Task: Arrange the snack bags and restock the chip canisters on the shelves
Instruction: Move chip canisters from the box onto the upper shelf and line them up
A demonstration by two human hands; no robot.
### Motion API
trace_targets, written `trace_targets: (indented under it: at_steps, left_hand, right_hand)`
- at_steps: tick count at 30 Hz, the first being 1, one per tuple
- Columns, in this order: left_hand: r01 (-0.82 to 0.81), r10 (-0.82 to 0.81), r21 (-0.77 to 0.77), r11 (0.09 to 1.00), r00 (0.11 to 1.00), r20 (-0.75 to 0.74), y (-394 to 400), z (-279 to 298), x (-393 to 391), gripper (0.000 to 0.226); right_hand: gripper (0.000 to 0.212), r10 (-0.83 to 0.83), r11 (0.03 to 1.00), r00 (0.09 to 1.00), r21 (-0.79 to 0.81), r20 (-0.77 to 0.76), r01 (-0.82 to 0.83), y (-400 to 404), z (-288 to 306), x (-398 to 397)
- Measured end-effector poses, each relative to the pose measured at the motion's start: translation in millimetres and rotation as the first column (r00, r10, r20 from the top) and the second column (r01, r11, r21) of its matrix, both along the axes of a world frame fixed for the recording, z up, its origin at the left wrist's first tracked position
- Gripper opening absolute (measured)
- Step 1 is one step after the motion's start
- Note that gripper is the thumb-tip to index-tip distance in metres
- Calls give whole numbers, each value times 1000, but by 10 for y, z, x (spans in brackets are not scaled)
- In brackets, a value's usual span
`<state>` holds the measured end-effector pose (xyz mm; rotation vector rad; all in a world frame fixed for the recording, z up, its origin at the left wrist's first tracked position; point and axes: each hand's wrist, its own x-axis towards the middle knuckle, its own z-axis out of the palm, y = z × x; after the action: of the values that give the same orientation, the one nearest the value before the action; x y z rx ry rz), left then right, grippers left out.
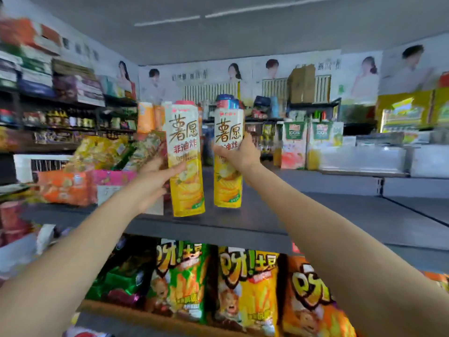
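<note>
Two tall yellow-and-white chip canisters stand upright over the dark grey top shelf (303, 215). My left hand (155, 176) grips the left canister (184, 154) around its middle, its base near the shelf's front edge. My right hand (240, 154) grips the right canister (228, 154) at mid-height, a little farther back. Whether their bases touch the shelf I cannot tell. On the shelf below hang snack bags: a green one (179, 283), a yellow one (247, 288) and an orange one (313, 300).
Orange canisters (145, 117) and a heap of snack bags (104, 152) sit at the shelf's left, with an orange carton (65, 188) and a pink box (114, 177). Juice cartons (294, 144) stand behind. More stocked shelves run along the left wall.
</note>
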<state>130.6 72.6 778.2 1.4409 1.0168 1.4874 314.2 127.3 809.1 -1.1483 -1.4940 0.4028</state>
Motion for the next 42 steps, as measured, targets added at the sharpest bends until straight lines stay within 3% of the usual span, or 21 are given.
trace_targets:
  at_steps: [3,6,10,13,15,21,26,31,34,38,42]
  left_hand:
    - [94,-96,-30,995,991,-91,244,0,-47,27]
    - [155,-153,4,988,982,-113,397,-23,9,26]
    - [126,-96,109,986,964,-248,552,-127,54,42]
    - [221,-185,63,973,915,-359,583,-158,64,69]
    - [255,-243,-20,967,894,-377,571,-119,78,73]
    - [160,-189,-129,979,946,-264,509,-109,170,58]
    - [141,-158,-98,985,965,-208,545,-170,245,55]
    - [181,-191,-88,979,974,-120,668,-237,275,53]
    - [105,-110,-50,993,988,-109,693,-280,321,49]
    - [-122,126,30,992,969,-213,546,-290,479,49]
    - [-341,407,268,901,877,-254,298,-338,674,57]
  right_hand:
    - [66,-14,999,1000,-45,-9,14,236,-58,-162]
    - [62,86,989,995,-113,-50,-91,345,-80,-115]
    - [61,262,885,965,-398,2,-239,311,-157,87]
    - [62,245,893,970,-388,-5,-228,382,-208,108]
    - [62,207,905,978,-379,-4,-193,456,-197,49]
    - [56,75,928,997,-365,4,-68,710,-301,-102]
    - [39,83,894,997,-441,0,-74,803,-367,-70]
    - [58,178,884,982,-450,64,-131,712,-429,19]
    - [50,89,919,973,-395,213,3,640,-447,62]
    - [45,4,929,956,-355,293,104,568,-472,51]
    - [47,-36,948,899,-269,437,169,344,-406,65]
